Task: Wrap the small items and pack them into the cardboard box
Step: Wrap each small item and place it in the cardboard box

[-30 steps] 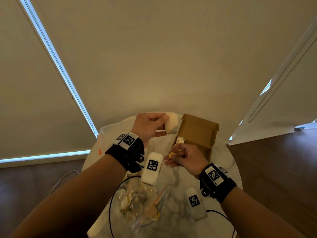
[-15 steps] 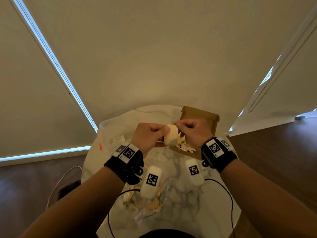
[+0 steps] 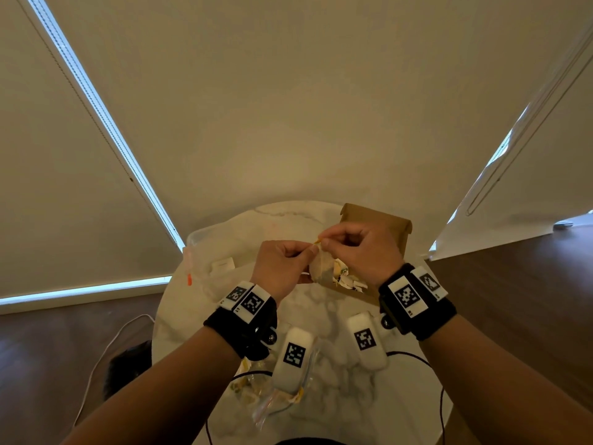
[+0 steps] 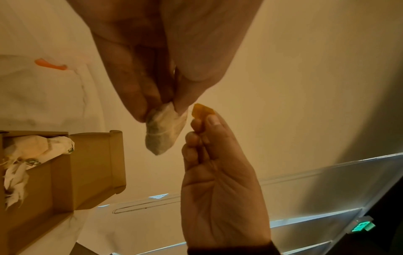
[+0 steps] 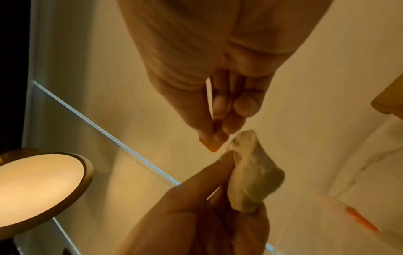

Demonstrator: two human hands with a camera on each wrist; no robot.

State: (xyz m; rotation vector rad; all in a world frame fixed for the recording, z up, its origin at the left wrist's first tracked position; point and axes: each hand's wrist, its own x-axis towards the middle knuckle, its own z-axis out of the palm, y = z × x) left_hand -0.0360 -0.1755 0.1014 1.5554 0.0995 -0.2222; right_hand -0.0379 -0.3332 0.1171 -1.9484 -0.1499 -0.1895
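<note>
My left hand (image 3: 308, 252) pinches the twisted top of a pale paper-wrapped bundle (image 3: 322, 271) in the air above the marble table (image 3: 321, 319). My right hand (image 3: 324, 242) pinches a small orange strip (image 3: 317, 240) right beside the bundle's top. In the left wrist view the strip (image 4: 201, 111) sits just right of the bundle (image 4: 163, 134), a hair apart. The right wrist view shows the strip (image 5: 212, 146) next to the bundle (image 5: 253, 176). The open cardboard box (image 3: 378, 220) stands behind my right hand, with wrapped items (image 4: 32, 148) inside.
A clear plastic bag (image 3: 266, 393) with several small items lies at the table's near edge. A clear container with an orange tab (image 3: 190, 279) and a white card (image 3: 223, 264) sit at the back left. Blinds hang close behind the table. A lamp (image 5: 39, 186) glows in the right wrist view.
My right hand rose from beside the box with the orange strip and met the top of the bundle. My left hand kept hold of the bundle and shifted slightly right.
</note>
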